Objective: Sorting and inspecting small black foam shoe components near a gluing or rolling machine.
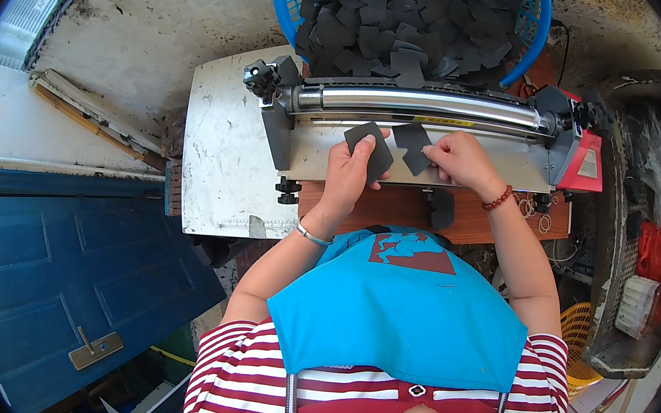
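My left hand [352,164] is closed around a dark grey, flat piece with rounded corners [371,161], the thumb lying on top of it; whether it is one piece or a stack I cannot tell. In my right hand [456,160] a second dark grey flat piece [412,145], with a notch in its edge, is pinched at its right side between thumb and fingers. Both hands are over the pale metal bed of a roller machine [312,149], just on the near side of its shiny roller [432,104]. A further dark piece [441,209] shows below the bed's near edge.
Behind the roller stands a blue plastic basket [289,8] heaped with dark flat pieces [393,18]. A white board [224,137] lies left of the machine, whose right end has a red housing [585,160]. White rings [545,223] lie on the brown wooden top [476,215].
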Tool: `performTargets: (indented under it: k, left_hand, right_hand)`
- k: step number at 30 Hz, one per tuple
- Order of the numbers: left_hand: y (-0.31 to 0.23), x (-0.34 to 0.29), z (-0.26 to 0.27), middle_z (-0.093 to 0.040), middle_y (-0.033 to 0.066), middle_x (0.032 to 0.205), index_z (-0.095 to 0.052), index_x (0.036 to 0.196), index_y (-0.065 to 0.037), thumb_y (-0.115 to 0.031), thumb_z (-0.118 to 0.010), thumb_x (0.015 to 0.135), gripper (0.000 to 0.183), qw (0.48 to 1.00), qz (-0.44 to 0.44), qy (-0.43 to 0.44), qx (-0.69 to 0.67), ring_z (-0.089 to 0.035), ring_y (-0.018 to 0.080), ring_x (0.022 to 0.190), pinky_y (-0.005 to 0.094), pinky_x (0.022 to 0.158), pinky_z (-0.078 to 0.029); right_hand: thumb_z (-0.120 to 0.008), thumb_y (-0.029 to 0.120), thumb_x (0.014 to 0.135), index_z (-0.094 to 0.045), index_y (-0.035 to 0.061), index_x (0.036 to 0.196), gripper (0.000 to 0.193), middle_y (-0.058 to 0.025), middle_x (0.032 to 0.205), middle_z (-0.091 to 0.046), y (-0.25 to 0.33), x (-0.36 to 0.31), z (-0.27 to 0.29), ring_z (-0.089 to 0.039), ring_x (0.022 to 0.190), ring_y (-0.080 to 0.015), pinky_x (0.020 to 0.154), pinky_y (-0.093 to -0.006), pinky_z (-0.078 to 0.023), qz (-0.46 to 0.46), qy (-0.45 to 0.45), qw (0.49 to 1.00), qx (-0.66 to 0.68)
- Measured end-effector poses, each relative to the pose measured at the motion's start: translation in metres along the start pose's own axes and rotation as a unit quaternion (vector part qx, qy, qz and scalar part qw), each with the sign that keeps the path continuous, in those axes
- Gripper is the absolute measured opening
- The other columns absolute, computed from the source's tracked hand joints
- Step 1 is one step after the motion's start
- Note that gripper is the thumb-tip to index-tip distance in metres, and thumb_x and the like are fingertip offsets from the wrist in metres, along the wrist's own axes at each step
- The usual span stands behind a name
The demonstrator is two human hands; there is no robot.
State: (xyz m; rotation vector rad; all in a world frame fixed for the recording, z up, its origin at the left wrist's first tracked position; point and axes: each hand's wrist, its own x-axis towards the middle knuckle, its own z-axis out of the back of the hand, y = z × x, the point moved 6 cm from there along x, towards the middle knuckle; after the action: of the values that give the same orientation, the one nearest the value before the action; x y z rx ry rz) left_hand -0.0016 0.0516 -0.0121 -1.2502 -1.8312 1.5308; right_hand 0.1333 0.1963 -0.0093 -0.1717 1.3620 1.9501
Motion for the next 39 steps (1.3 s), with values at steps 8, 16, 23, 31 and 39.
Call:
performTargets:
  k: [8, 16, 23, 31, 39]
  left_hand:
    - [0.001, 0.0, -0.017, -0.066, 0.0031, 0.081, -0.065, 0.115, -0.003, -0.028, -0.052, 0.098, 0.032, 1.0, 0.01, 0.01, 0.008, -0.061, 0.0085, 0.062, 0.0202, 0.045, -0.047]
    - [0.015, 0.003, -0.006, -0.063, 0.0024, 0.073, -0.067, 0.098, -0.001, -0.028, -0.054, 0.098, 0.03, 0.998, 0.022, 0.028, 0.051, -0.059, 0.0082, 0.056, 0.0195, 0.044, -0.045]
    - [0.004, 0.002, -0.004, -0.063, 0.0036, 0.074, -0.065, 0.09, 0.0, -0.024, -0.054, 0.097, 0.027, 1.0, 0.003, 0.016, -0.004, -0.06, 0.0091, 0.056, 0.0205, 0.046, -0.047]
    - [0.006, -0.002, -0.001, -0.064, 0.0051, 0.075, -0.064, 0.087, -0.001, -0.021, -0.053, 0.097, 0.025, 0.998, 0.029, 0.028, -0.043, -0.062, 0.0115, 0.057, 0.0215, 0.047, -0.048]
    - [0.009, -0.001, -0.001, -0.065, 0.0063, 0.078, -0.063, 0.09, -0.001, -0.018, -0.049, 0.098, 0.023, 0.992, 0.077, 0.046, -0.088, -0.062, 0.0135, 0.057, 0.0233, 0.047, -0.049]
  right_hand:
    - [-0.06, 0.031, 0.093, -0.064, 0.0024, 0.072, 0.035, -0.0026, 0.056, -0.058, 0.033, -0.013, -0.027, -0.053, 0.046, -0.0085, 0.046, -0.0237, -0.042, 0.175, -0.018, 0.98, 0.094]
    - [-0.058, 0.034, 0.096, -0.062, 0.0069, 0.072, 0.036, 0.0024, 0.057, -0.055, 0.01, -0.012, -0.018, -0.046, 0.044, -0.0023, 0.04, -0.0177, -0.036, 0.072, 0.075, 0.979, 0.175]
    - [-0.054, 0.035, 0.098, -0.061, 0.0079, 0.078, 0.035, 0.004, 0.061, -0.054, 0.002, -0.007, -0.019, -0.045, 0.046, -0.0007, 0.042, -0.0152, -0.036, 0.104, 0.043, 0.978, 0.177]
    - [-0.05, 0.033, 0.099, -0.061, 0.0059, 0.08, 0.035, 0.0033, 0.061, -0.054, 0.002, -0.009, -0.022, -0.044, 0.046, -0.002, 0.044, -0.0173, -0.037, 0.105, 0.047, 0.979, 0.168]
    - [-0.049, 0.036, 0.1, -0.059, 0.0081, 0.078, 0.037, 0.0043, 0.061, -0.053, 0.002, -0.01, -0.024, -0.043, 0.046, -0.0012, 0.043, -0.0167, -0.034, 0.117, 0.045, 0.979, 0.16]
